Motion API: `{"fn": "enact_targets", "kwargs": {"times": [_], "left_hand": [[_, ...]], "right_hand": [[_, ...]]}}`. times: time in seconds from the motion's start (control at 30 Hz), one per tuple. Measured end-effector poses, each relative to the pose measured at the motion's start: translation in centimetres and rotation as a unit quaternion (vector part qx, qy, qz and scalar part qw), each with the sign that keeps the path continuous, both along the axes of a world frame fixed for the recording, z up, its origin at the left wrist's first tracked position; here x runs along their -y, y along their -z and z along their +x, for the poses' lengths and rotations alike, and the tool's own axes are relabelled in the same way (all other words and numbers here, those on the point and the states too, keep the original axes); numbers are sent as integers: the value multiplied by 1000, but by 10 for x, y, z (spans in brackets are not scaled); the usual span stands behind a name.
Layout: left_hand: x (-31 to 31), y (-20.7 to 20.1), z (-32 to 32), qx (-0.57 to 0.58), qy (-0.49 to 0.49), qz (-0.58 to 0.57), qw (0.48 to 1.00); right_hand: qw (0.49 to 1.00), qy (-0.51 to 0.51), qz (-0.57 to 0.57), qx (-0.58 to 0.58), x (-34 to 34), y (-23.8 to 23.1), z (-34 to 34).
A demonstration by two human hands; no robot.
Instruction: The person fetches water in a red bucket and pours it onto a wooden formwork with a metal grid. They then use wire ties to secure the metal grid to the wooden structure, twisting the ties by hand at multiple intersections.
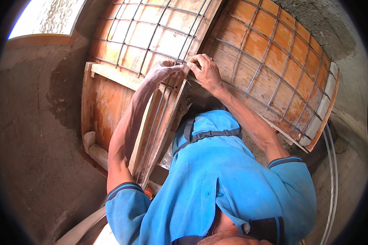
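Note:
Both my hands meet at a crossing of thin steel bars, beside the edge of a wooden formwork board. My left hand [163, 71] is closed, its thumb and fingers pinching at the upright steel bars [164, 100]. Just right of it, my right hand [207, 72] is bent in a pinch close to the board's corner. Whatever its fingertips hold is too small to make out. Grids of steel bars tied in squares lie over the plywood on both sides, a left grid [156, 34] and a right grid [267, 49].
A pale timber batten [116, 76] crosses left of my forearm, above a lower plywood panel [104, 112]. A rough plastered wall [28, 118] stands at left, with a bright window opening [49, 16] above. Two pale hoses [332, 175] hang at right. A gap opens below my hands.

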State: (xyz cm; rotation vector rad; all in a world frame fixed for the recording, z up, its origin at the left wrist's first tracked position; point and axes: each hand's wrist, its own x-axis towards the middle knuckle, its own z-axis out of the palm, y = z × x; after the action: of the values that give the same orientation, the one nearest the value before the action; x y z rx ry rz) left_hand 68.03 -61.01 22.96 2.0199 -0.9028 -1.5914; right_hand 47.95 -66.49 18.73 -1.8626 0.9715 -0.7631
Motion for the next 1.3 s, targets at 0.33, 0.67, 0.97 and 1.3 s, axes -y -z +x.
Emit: {"fn": "enact_targets", "kwargs": {"times": [0.33,0.67,0.97,1.3], "left_hand": [[-7,22,11,-125,-65,12,990],[-9,10,2,-205,-141,-29,968],[-3,25,-6,-121,-180,-31,976],[-5,36,-6,-96,-197,-78,973]], "right_hand": [[927,-65,369,-9,-14,-14,-1],[906,-59,418,-15,-15,-7,14],[905,-12,412,105,-10,10,16],[976,105,186,-34,-18,-8,36]]}}
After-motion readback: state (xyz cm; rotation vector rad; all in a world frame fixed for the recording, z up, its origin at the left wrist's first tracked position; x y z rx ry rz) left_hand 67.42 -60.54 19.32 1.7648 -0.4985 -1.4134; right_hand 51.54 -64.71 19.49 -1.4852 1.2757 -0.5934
